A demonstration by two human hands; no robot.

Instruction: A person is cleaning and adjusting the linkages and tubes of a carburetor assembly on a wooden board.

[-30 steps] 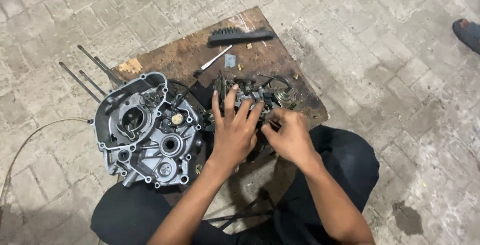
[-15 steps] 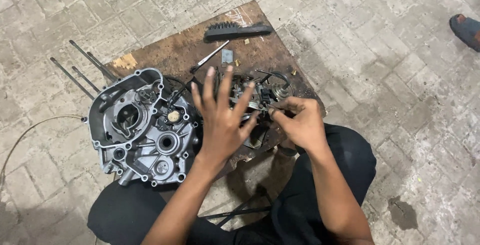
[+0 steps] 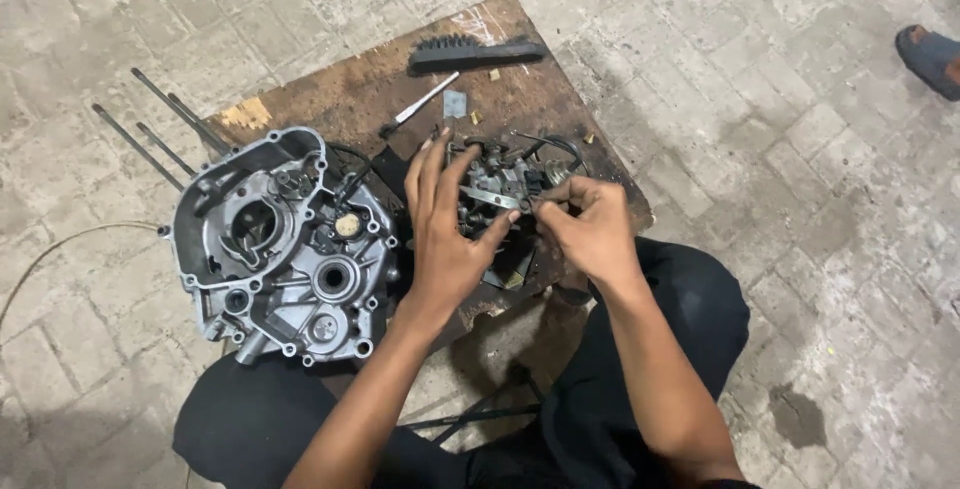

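Grey paving bricks are spreading out beneath a stained wooden board (image 3: 330, 99) where I am sitting and working. Starting at my fingers: my right hand (image 3: 590, 229) is pinching, fingertips narrowed, at a small part on the side of a grimy metal carburettor (image 3: 490, 189) resting near the board's middle. My left hand (image 3: 445, 229) is lying open, fingers spread wide, bracing its near side. It looks rigid, fairly light, oily and fiddly, best gripped around its solid body, not its thin fittings. Further left, an engine crankcase half (image 3: 280, 249) with long studs is sitting on the board's edge. Beyond, a black brush (image 3: 475, 52) and a screwdriver (image 3: 420, 104) are lying. Someone's sandalled foot (image 3: 930, 57) is showing far right
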